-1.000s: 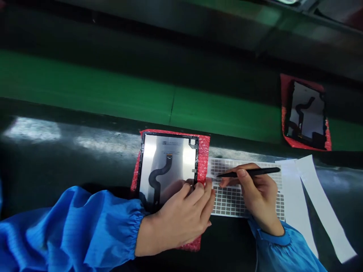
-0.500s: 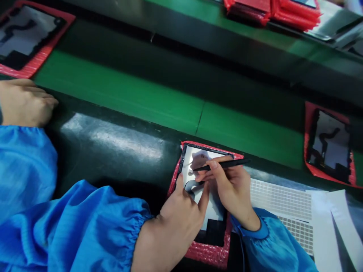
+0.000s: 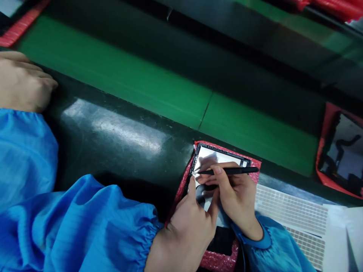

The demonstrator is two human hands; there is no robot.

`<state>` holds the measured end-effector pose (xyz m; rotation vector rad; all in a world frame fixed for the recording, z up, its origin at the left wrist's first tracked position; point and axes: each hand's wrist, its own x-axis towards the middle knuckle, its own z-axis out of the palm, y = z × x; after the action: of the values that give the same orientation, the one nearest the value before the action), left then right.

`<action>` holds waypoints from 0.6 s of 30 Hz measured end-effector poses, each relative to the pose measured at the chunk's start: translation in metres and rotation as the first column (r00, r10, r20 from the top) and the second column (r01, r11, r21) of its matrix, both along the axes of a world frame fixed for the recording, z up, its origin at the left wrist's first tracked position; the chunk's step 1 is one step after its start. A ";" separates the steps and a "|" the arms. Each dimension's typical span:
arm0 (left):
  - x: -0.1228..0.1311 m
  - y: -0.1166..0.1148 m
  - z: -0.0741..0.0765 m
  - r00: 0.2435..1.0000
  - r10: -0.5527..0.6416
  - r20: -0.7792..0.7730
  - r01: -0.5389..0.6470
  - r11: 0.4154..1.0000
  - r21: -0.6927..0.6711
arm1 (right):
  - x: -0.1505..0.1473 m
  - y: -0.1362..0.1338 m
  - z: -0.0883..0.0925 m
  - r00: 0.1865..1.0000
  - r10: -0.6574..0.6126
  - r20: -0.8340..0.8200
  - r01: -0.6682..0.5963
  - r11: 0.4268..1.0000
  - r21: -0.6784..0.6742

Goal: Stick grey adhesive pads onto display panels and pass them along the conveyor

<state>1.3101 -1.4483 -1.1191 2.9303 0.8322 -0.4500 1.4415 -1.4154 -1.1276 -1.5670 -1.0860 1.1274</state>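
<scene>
A device panel [image 3: 219,241] with a black frame and a bright, reflective white inner face lies on red bubble wrap [image 3: 219,261]. My right hand [image 3: 236,192] grips black tweezers [image 3: 241,170] between thumb and fingers, their tips pointing left. Those tips meet a small white piece [image 3: 194,173] at the panel's left edge; whether they pinch it, I cannot tell. Beside it, my left hand [image 3: 188,223] rests on the panel, index finger stretched to the edge and thumb spread apart. A dark curved strip [image 3: 202,190] shows partly between my hands.
Another person's closed hand [image 3: 25,83] rests at the left. Beyond the dark bench edge runs a green conveyor belt [image 3: 136,98], with another wrapped panel [image 3: 344,151] at the right. Sheets of small labels [image 3: 292,211] lie right of my hands. Red packets [image 3: 337,8] sit at the top right.
The view has shifted, so the panel and both hands appear further right. The tweezer tips have moved left across the panel to its edge, near my left index fingertip.
</scene>
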 end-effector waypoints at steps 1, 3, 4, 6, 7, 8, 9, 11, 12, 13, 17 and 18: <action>0.000 0.000 0.000 1.000 0.007 -0.009 -0.007 1.000 0.002 | 0.000 0.000 0.000 1.000 0.001 0.006 -0.001 1.000 -0.002; 0.001 0.000 0.001 1.000 0.010 -0.010 -0.010 1.000 0.005 | 0.000 0.000 -0.001 1.000 0.001 0.015 -0.001 1.000 0.000; 0.001 0.000 0.002 1.000 0.005 -0.001 -0.005 1.000 -0.001 | 0.000 0.000 -0.001 1.000 0.000 0.017 0.000 1.000 0.000; 0.001 0.002 0.004 1.000 -0.002 0.017 0.003 1.000 -0.026 | 0.000 0.000 -0.001 1.000 -0.005 0.018 0.005 1.000 0.003; 0.001 0.004 0.006 1.000 -0.006 0.030 0.007 0.999 -0.046 | 0.000 0.000 -0.001 1.000 -0.009 0.018 0.009 1.000 0.005; 0.001 0.006 0.007 0.999 -0.012 0.044 0.015 0.997 -0.071 | 0.000 0.000 -0.001 1.000 -0.013 0.018 0.013 1.000 0.003; 0.001 0.008 0.008 0.998 -0.020 0.053 0.025 0.995 -0.096 | 0.000 0.000 -0.001 1.000 -0.016 0.016 0.017 1.000 -0.002; 0.000 0.011 0.010 0.998 -0.037 0.060 0.045 0.989 -0.140 | -0.001 0.000 -0.001 1.000 -0.016 0.012 0.016 1.000 -0.011; -0.001 0.013 0.011 0.997 -0.037 0.063 0.046 0.988 -0.151 | -0.001 0.000 0.000 1.000 -0.014 0.012 0.015 1.000 -0.015; -0.001 0.014 0.012 0.997 -0.028 0.071 0.039 0.987 -0.154 | -0.001 0.000 0.000 1.000 -0.013 0.013 0.013 1.000 -0.017; -0.005 0.016 0.015 0.987 0.025 0.160 0.003 0.984 -0.176 | -0.001 0.000 0.002 0.999 -0.016 0.033 0.017 1.000 -0.018; -0.006 0.016 0.015 0.985 0.032 0.168 0.000 0.982 -0.186 | -0.001 0.000 0.002 0.999 -0.015 0.038 0.015 1.000 -0.017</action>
<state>1.3041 -1.4321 -1.1040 2.7413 0.7478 -0.2552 1.4401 -1.4154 -1.1255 -1.6134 -1.0898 1.1043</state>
